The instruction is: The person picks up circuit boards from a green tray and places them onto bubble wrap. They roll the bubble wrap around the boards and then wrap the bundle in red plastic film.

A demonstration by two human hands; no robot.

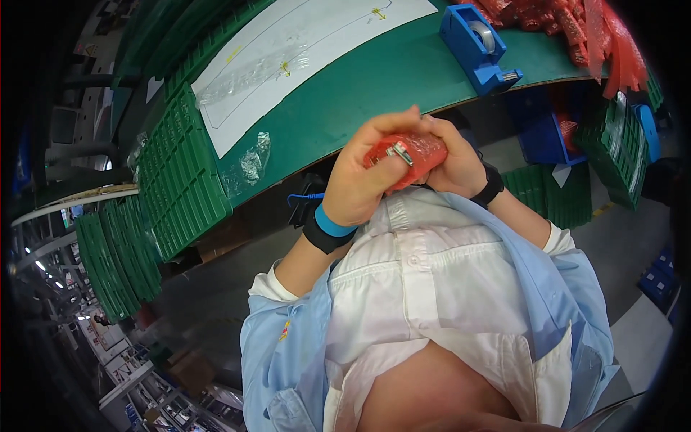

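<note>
Both my hands are raised in front of my chest, close to the bench edge, closed around a red plastic-wrapped bundle point(430, 149). A silvery metal connector point(400, 153) pokes out of the wrap. My left hand point(358, 173) curls round the bundle's left side, its thumb pressed beside the metal piece. From the other side my right hand point(461, 160) grips the bundle, some of its fingers hidden behind the wrap. What lies inside the bundle is mostly covered.
On the green bench point(345, 101) lie a white sheet with drawn lines point(317, 43), crumpled clear plastic point(252, 162) and a blue tape dispenser point(479, 54). Red wrapped bundles point(576, 29) are heaped far right. Green trays point(180, 180) stand left; a blue bin point(540, 129) sits below right.
</note>
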